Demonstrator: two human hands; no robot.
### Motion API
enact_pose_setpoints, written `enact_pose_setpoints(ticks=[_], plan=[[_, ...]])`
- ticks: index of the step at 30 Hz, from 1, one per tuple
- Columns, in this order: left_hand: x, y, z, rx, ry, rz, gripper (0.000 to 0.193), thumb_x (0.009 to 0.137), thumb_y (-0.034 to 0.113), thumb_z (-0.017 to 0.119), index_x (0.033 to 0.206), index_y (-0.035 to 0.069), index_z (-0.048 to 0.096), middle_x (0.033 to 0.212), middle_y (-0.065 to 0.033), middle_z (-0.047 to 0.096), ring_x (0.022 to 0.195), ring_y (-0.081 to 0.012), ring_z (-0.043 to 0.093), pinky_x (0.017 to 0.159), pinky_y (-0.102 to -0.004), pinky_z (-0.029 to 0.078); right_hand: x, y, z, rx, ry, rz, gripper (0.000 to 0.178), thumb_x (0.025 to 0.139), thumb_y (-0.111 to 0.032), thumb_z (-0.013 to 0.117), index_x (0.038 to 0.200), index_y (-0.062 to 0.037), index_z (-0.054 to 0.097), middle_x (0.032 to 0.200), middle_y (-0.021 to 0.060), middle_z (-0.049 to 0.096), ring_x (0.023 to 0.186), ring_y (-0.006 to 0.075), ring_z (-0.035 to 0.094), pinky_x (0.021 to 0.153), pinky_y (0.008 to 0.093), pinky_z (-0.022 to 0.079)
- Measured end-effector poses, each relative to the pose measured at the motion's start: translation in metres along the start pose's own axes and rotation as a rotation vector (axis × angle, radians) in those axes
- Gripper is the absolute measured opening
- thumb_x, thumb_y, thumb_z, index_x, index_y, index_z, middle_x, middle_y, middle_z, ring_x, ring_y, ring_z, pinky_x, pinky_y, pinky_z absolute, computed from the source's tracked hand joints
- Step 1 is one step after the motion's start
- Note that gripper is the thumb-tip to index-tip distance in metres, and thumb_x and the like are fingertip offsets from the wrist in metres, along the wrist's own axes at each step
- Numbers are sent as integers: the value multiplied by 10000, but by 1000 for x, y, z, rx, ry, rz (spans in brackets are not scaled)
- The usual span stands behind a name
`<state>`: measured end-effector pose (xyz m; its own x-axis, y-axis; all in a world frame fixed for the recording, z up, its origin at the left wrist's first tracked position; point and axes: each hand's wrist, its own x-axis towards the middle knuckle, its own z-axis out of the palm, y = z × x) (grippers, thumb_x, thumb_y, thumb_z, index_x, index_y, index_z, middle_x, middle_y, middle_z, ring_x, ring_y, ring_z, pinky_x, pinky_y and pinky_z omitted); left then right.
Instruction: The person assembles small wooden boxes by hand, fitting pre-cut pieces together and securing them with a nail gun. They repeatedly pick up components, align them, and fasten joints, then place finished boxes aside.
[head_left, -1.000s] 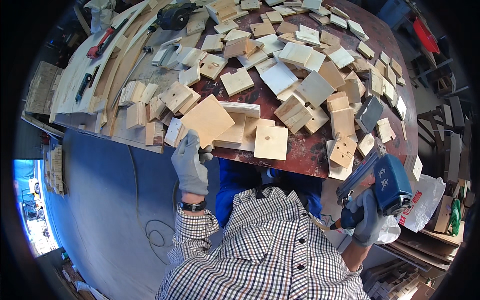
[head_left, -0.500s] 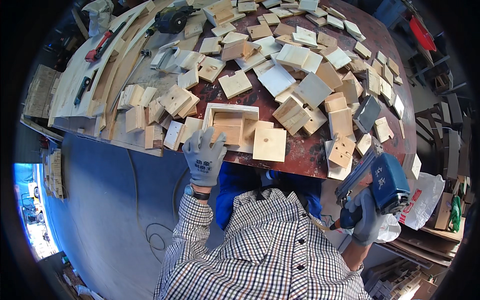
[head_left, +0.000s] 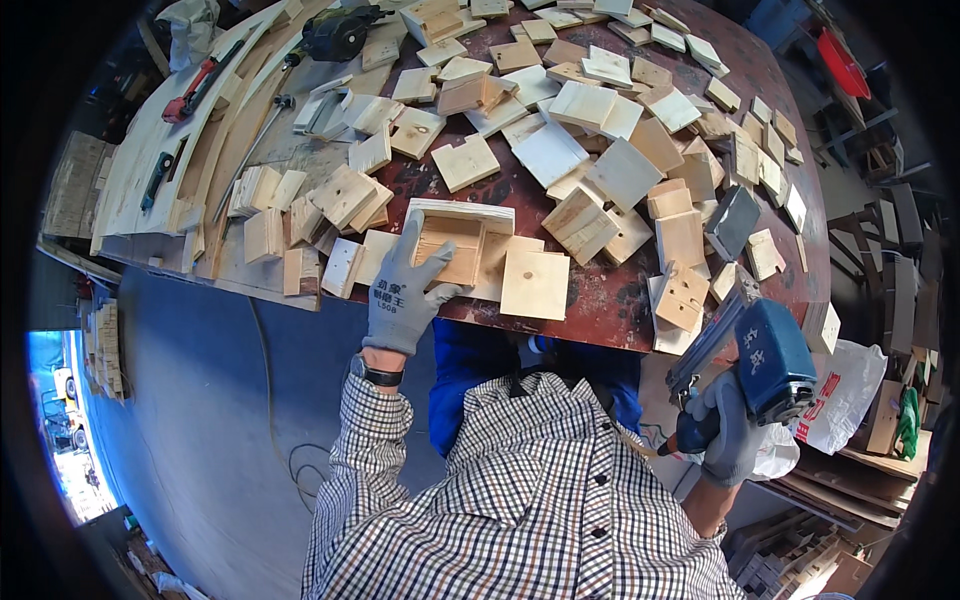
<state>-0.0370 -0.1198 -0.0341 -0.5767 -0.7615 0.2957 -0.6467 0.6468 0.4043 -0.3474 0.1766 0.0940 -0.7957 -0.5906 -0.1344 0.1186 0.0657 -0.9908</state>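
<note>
Grey left hand (head_left: 403, 297) (fingers spread) touches wooden frame (head_left: 462, 240); right hand (head_left: 732, 432) grips nailer (head_left: 775, 362).

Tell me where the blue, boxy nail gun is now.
Head view, lower right: the blue nail gun is held in the gray-gloved right hand, left of the crinkled white plastic bag.

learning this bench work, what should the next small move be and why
Probably bring the blue nail gun over to the small wooden assembly: the left hand is spread at its left side, perhaps steadying it, while the right hand holds the tool off to the right.
</note>
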Motion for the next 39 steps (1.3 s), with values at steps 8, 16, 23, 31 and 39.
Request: enact_pose_setpoints(ticks=[8, 16, 23, 31, 39], plan=[[-3, -5, 4, 138, 27, 87, 622, 805, 456, 776, 1388, 252, 703, 1518, -30, 599, 1233, -353, 633, 1046, -442, 539, 2, -6, 5, -89, -30, -34, 70, 915, -41, 653, 853, -19, 630, 691, 63, 628, 584, 158, 606, 567, 291, 482], [-4, -6, 2, 128, 23, 84, 640, 803, 446, 771, 1397, 222, 691, 1507, -29, 609, 1215, -351, 637, 1033, -431, 546, 1, -4, 5, -80, -33, -22, 73, 913, -42, 650, 847, -18, 631, 690, 65, 627, 583, 156, 602, 574, 294, 484], [-2, 2, -14, 139, -86, 29, 621, 809, 229, 802, 1414, 210, 667, 1542, -27, 572, 1269, -335, 609, 1082, -425, 535, 1, -5, 9, -33, -14, -27, 54, 921, -44, 638, 893, -3, 619, 744, 77, 612, 582, 167, 575, 576, 310, 487], [-9, -7, -6, 117, -122, -18, 676, 816, 126, 818, 1448, 270, 624, 1601, 24, 497, 1383, -461, 528, 1125, -458, 531, 0, -2, 5, -43, -100, -4, 116, 958, -96, 650, 904, -14, 588, 792, 64, 568, 660, 174, 567, 653, 348, 506], [-4, -1, -6, 136, -67, 23, 653, 773, 83, 794, 1398, 232, 680, 1537, -23, 571, 1320, -371, 576, 1121, -433, 516, -6, -11, 21, -65, -12, -15, 127, 932, -126, 659, 899, -8, 629, 739, 81, 628, 604, 163, 583, 593, 315, 485]])
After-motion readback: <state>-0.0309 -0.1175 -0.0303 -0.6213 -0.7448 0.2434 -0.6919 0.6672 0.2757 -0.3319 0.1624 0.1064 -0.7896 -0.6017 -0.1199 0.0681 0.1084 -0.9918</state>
